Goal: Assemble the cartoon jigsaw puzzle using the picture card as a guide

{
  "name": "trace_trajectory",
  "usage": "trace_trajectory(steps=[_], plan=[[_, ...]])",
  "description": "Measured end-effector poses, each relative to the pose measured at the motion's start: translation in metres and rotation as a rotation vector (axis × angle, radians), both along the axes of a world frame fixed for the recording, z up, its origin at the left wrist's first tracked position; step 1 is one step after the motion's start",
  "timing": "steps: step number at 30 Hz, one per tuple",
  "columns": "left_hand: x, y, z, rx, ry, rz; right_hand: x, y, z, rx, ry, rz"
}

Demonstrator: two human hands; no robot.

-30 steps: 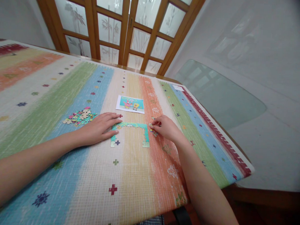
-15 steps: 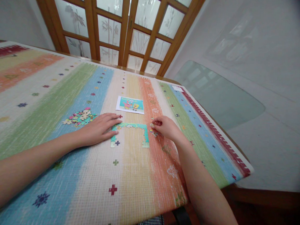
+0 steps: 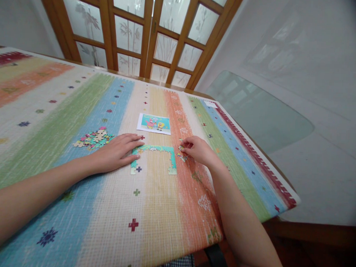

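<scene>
Our left hand [image 3: 116, 151] lay spread on a corner of the jigsaw border [image 3: 154, 148], likely steadying it; our right hand [image 3: 197, 150] pinched a loose piece [image 3: 181, 149] beside its right side.

Woven cloth table cover [image 3: 152, 210], matt, coarse-textured. Cardboard puzzle frame [image 3: 154, 149] and loose pieces [image 3: 93, 138], printed, matt. Glossy paper reference picture [image 3: 154, 123]; varnished wood door [image 3: 146, 35] with frosted glass.

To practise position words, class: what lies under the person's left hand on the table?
The left hand lies flat on the striped tablecloth, its fingers touching the left corner of the puzzle frame. Anything beneath the palm is hidden.
</scene>
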State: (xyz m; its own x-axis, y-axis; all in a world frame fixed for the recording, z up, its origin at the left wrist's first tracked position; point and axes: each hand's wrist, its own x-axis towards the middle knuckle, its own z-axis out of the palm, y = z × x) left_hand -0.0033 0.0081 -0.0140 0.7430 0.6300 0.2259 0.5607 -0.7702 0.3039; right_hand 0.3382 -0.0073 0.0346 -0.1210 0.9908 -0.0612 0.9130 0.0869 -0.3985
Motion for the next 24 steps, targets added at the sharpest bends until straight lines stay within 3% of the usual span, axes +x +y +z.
trace_trajectory(steps=[10,17,24], plan=[[0.000,0.000,-0.001,-0.008,-0.022,0.001,0.012,-0.006,0.013,0.013,0.022,0.021],[0.000,0.000,0.000,-0.010,0.003,-0.001,0.019,-0.023,0.018,-0.211,-0.012,0.079],[-0.001,0.001,-0.001,-0.005,0.012,0.000,0.006,-0.027,0.016,-0.176,-0.091,0.106]])
